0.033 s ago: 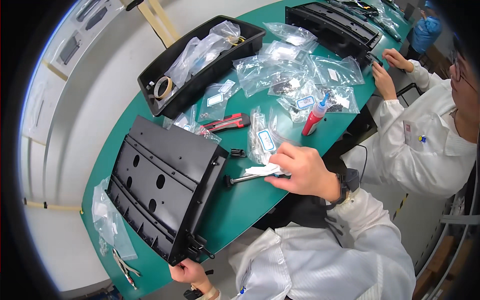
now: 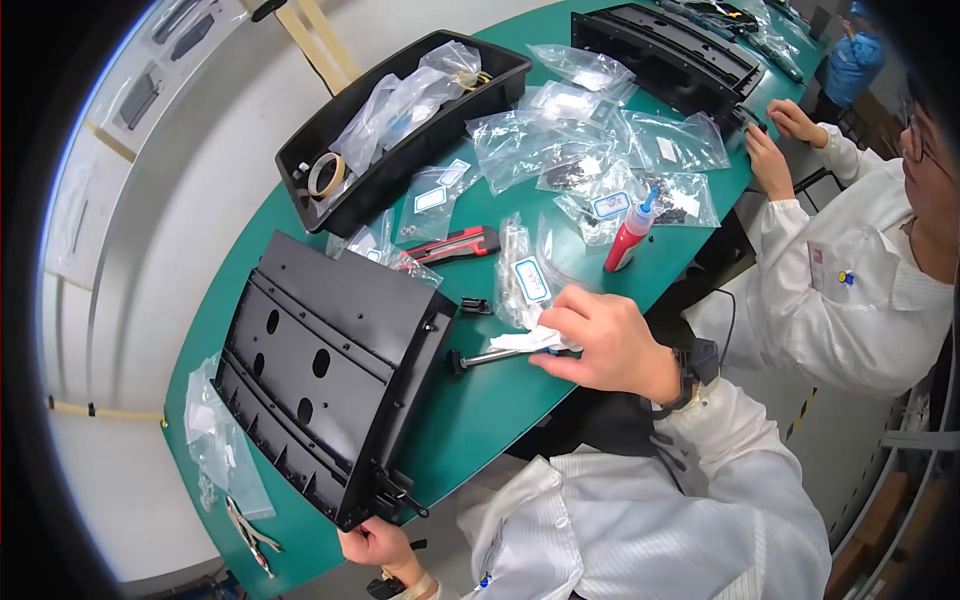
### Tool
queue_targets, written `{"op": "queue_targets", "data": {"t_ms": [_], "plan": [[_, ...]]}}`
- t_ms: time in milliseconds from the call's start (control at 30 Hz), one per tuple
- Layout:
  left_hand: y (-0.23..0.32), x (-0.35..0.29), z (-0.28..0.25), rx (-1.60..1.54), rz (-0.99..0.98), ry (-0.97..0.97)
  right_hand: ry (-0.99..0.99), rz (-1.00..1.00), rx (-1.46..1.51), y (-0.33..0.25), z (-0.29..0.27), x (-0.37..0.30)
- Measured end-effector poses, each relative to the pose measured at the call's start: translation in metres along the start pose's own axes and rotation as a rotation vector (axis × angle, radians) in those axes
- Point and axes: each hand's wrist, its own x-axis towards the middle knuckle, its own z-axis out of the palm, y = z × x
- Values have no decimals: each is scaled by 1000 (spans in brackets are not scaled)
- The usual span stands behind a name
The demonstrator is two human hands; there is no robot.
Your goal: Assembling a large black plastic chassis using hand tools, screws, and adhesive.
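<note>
A large black panel [image 2: 330, 330] with oval holes and curved ribs lies tilted on the green table. My left hand [image 2: 378, 545] is closed at its near corner, under a small black bracket [image 2: 395, 490]; part of the fingers is hidden behind the panel. Over the table's front edge, my right hand [image 2: 620, 345] pinches a crumpled white wipe [image 2: 525, 341]. From under the wipe sticks a thin metal rod [image 2: 488, 357] with a black knob [image 2: 457, 363] at its tip, close to the panel's right side. A bit of blue shows beneath my fingers.
Beyond the panel lie a red-black utility knife [image 2: 455, 246], a small black clip [image 2: 476, 305] and clear bags [image 2: 520, 280]. A red bottle [image 2: 628, 238] stands upright. Farther back are a black bin [image 2: 400, 140] and another black panel [image 2: 660, 60]; a co-worker [image 2: 850, 270] sits right. Pliers [image 2: 250, 535] lie left.
</note>
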Motion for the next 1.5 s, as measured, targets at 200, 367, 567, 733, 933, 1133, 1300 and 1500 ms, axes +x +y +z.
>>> {"op": "queue_targets", "data": {"t_ms": [200, 367, 567, 733, 933, 1133, 1300, 1500], "plan": [[7, 3, 6, -1, 37, 74, 87, -42, 22, -1, -2, 1], [11, 4, 6, -45, 40, 26, 110, -91, 47, 9, -6, -4], [15, 4, 2, -68, -4, -7, 122, -68, 76, 1, -13, -7], [-11, -9, -14, 171, 45, 31, 368, -147, -131, -4, -38, -27], [12, 16, 1, 48, 113, 67, 744, 32, -22, 91, -79, -52], [10, 12, -4, -25, 114, 76, 422, 280, -363, 148, -107, -16], [15, 17, 3, -27, 159, 123, 173, 525, -520, 182, -142, 6], [9, 0, -5, 97, 124, 130, 121, 562, -210, 119, -95, 50]]}}
